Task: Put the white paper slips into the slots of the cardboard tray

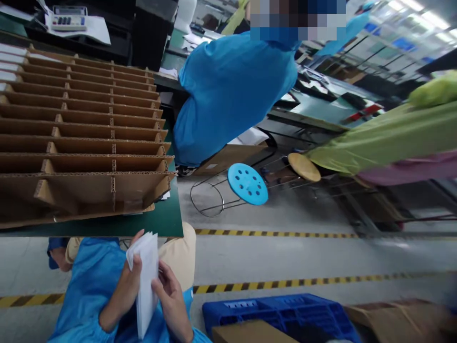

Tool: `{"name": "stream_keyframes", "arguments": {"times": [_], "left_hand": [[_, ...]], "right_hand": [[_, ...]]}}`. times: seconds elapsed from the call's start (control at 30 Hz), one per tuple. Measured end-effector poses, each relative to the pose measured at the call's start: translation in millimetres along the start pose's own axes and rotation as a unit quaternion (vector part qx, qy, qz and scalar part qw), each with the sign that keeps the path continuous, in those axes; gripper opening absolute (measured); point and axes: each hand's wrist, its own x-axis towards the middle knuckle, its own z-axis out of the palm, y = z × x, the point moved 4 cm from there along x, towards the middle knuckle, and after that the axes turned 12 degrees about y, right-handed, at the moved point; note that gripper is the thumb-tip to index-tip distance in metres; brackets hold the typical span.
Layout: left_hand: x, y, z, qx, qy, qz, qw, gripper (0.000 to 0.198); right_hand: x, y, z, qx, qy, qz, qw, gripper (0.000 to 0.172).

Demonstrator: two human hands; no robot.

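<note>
A factory floor [285, 255] marked with yellow-and-black hazard tape [274, 233] fills the view, which is tilted steeply. A green tabletop [107, 226] carries a large corrugated cardboard divider [78, 128] with rows of slots, and a calculator [69, 19] sits on papers on a desk beyond it. A co-worker [228, 95] in a blue smock is at the far side of the tabletop, and a person in a green smock [385, 136] reaches in from the right. Between them are a stool with a perforated blue seat [247, 184] and a stool with a wooden seat [304, 166].

At the bottom, the left hand [127, 281] is curled around a stack of white sheets [145, 281], held upright just below the tabletop's edge. The right hand [172, 301] is partly open, its fingers against the stack's other side. A blue plastic crate [282, 314] lies to the right.
</note>
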Motion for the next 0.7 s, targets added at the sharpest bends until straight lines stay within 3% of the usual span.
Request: {"name": "stream_keyframes", "arguments": {"times": [0.1, 0.27, 0.43, 0.6, 0.7], "left_hand": [[-4.5, 1.2, 1.2, 0.003, 0.017, 0.030, 0.999, 0.089], [-12.1, 0.9, 8.1, 0.003, -0.024, 0.000, 1.000, 0.072], [-12.4, 10.4, 10.1, 0.035, -0.031, -0.005, 0.999, 0.071], [-12.5, 10.7, 7.6, 0.048, 0.014, -0.003, 0.999, 0.073], [-14.1, 12.8, 7.8, 0.042, 0.008, 0.011, 0.999, 0.074]], "right_hand": [[-3.0, 6.9, 7.3, 0.072, -0.035, 0.059, 0.995, 0.060], [-7.8, 2.7, 15.5, 0.141, -0.059, 0.140, 0.978, 0.062], [-7.1, -4.8, 17.1, 0.143, -0.066, 0.154, 0.975, 0.055], [-5.7, -7.7, 16.4, 0.135, -0.067, 0.137, 0.979, 0.051], [-5.9, -9.1, 16.7, 0.132, -0.072, 0.132, 0.980, 0.052]]}}
